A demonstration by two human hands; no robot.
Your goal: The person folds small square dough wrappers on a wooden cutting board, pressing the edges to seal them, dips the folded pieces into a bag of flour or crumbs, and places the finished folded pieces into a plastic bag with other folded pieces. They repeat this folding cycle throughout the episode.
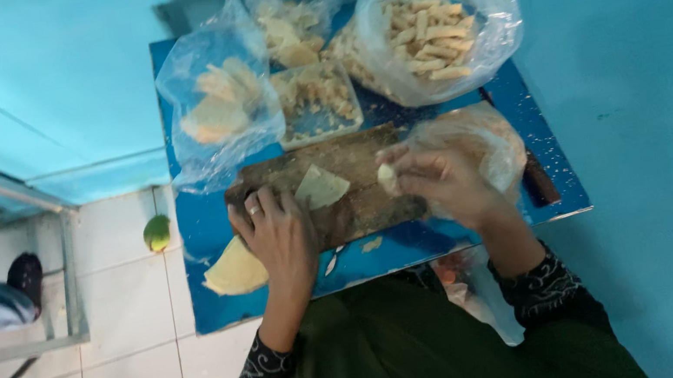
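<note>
the left hand (280, 234) lies flat, fingers spread, on a worn wooden cutting board (353, 180), touching a pale triangular dough wrapper (320, 186). the right hand (438, 179) pinches a small folded dough piece (388, 178) over the board, beside a plastic bag of finger-shaped snacks (430, 30).

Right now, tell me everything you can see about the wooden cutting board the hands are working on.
The wooden cutting board is brown, worn and dusted with pale crumbs. It lies flat on a blue tray, just in front of the plastic bags of pale pieces. A thin pale wrapper, folded to a point, lies on it. The left hand rests on its near edge, and the right hand, pinching a small pale lump, covers its right end.
</note>
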